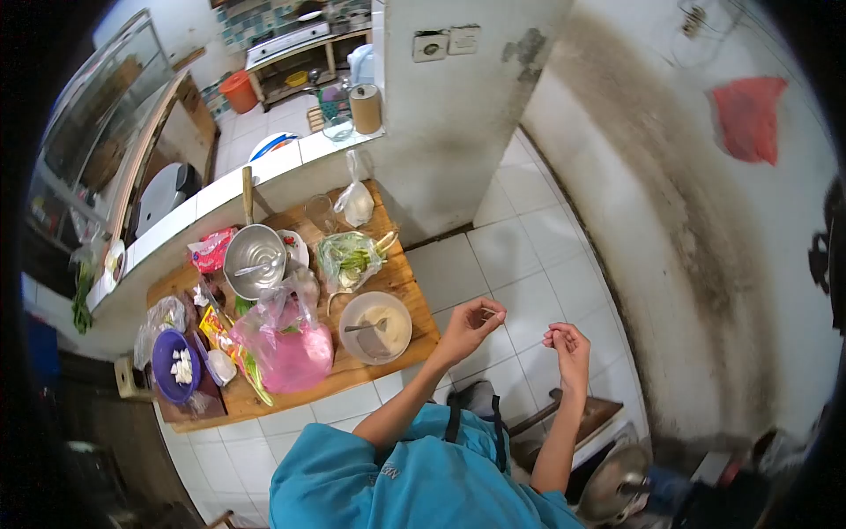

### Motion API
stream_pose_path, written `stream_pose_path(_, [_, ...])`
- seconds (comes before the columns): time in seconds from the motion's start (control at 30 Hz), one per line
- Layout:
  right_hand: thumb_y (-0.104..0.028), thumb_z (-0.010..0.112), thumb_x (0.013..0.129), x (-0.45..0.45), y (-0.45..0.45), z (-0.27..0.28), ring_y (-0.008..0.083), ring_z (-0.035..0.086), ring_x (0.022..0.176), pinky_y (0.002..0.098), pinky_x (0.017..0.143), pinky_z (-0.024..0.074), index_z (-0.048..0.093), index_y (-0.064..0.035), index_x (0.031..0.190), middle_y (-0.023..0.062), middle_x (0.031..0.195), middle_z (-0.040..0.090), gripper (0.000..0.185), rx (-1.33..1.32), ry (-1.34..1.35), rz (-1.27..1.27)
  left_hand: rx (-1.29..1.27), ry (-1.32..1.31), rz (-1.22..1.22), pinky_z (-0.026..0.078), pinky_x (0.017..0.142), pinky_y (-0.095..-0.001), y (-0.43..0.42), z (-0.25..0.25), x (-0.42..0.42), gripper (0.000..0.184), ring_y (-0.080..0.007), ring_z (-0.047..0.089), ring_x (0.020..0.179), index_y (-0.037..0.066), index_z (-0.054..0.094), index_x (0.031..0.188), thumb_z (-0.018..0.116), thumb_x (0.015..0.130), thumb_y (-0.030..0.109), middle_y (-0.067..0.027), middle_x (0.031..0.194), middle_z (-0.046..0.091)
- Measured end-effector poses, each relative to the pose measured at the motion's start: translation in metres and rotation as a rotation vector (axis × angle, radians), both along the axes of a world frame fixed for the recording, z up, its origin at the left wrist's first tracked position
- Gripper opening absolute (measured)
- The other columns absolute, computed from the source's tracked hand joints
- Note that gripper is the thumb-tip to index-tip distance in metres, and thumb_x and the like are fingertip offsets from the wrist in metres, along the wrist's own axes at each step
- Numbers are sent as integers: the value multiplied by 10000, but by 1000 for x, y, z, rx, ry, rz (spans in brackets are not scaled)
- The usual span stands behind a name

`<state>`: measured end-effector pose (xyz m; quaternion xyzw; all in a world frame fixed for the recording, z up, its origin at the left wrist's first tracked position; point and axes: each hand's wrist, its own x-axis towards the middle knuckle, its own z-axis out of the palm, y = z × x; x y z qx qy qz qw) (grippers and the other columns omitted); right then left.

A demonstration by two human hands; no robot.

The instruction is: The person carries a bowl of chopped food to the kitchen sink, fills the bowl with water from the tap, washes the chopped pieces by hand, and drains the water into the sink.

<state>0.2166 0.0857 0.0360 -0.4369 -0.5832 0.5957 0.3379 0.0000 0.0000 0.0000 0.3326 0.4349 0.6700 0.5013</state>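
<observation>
Over the tiled floor, just right of the wooden table, I hold both hands up in front of me. My left hand (471, 329) is closed in a pinch, with a small pale thin bit showing at its fingertips. A short way to the right, my right hand (568, 353) pinches too, and something tiny and light shows at its fingertips. Neither bit is clear enough to name. Closest to my left hand on the table is a whitish plastic bowl (354, 342) with a pale mixture and a spoon (370, 325) in it.
The wooden table (409, 298) also bears a pink plastic bag (295, 357), a metal saucepan (250, 279), bagged green vegetables (349, 262), a purple basin (161, 374) with white pieces and a knotted bag (354, 201). A tiled half-wall (291, 167) stands behind. Pans (608, 485) lie low at right.
</observation>
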Motion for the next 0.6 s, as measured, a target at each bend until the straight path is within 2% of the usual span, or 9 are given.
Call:
stream_pose_path(0.07, [-35, 564, 947, -6, 13, -4, 139, 613, 753, 278, 741, 531, 633, 46, 1003, 80, 833, 634, 120, 6, -7, 43, -26, -18, 83, 493, 837, -266, -4, -4, 2, 100, -106, 588, 899, 8, 621, 1009, 627, 936, 75, -50, 996, 637])
stream_pose_path(0.1, [-36, 561, 948, -26, 106, -7, 138, 612, 754, 276, 740, 530, 634, 45, 998, 78, 831, 632, 119, 44, -8, 82, -28, -3, 136, 494, 829, -268, 79, -7, -13, 101, -106, 590, 888, 7, 619, 1007, 624, 939, 81, -48, 989, 639])
stream_pose_path(0.13, [-36, 559, 948, -35, 110, -14, 137, 612, 755, 275, 739, 529, 635, 43, 994, 76, 829, 631, 119, 5, -18, 124, -107, 5, 192, 496, 822, -269, 71, -5, -14, 103, -107, 592, 878, 5, 618, 1004, 622, 941, 88, -46, 983, 640])
stream_pose_path(0.27, [-74, 573, 954, -91, 214, -27, 127, 612, 789, 270, 749, 519, 630, 42, 1000, 66, 855, 634, 137, 42, 36, 353, -81, 72, 492, 478, 718, -226, 135, -7, -42, 118, -76, 586, 784, 14, 619, 994, 622, 948, 123, -14, 871, 635])
stream_pose_path(0.37, [-85, 575, 955, -149, 251, -12, 125, 614, 792, 271, 745, 524, 636, 38, 996, 62, 865, 639, 144, 27, 73, 569, -32, -62, 738, 493, 741, -245, 159, 8, -57, 123, -96, 604, 806, 17, 611, 990, 616, 951, 134, -42, 935, 632])
stream_pose_path(0.4, [-88, 574, 955, -172, 262, -15, 122, 620, 786, 270, 745, 529, 642, 35, 989, 59, 870, 643, 145, 62, 68, 645, -21, -34, 793, 502, 758, -265, 160, 18, -63, 171, -108, 610, 829, 26, 571, 1079, 601, 960, 144, -60, 1011, 611])
stream_pose_path(0.53, [-83, 567, 956, -271, 261, 2, 115, 621, 786, 265, 734, 531, 633, 34, 1012, 60, 878, 649, 145, 50, 178, 919, 43, -82, 1142, 506, 763, -279, 154, 46, -88, 320, -121, 614, 831, 52, 440, 1255, 560, 984, 175, -73, 1042, 591])
stream_pose_path(0.6, [-78, 559, 959, -318, 245, 14, 116, 615, 786, 266, 721, 525, 627, 32, 1024, 63, 887, 652, 144, 52, 229, 1018, 44, -78, 1281, 508, 767, -279, 149, 50, -106, 311, -123, 613, 832, 53, 446, 1248, 554, 988, 185, -76, 1042, 592])
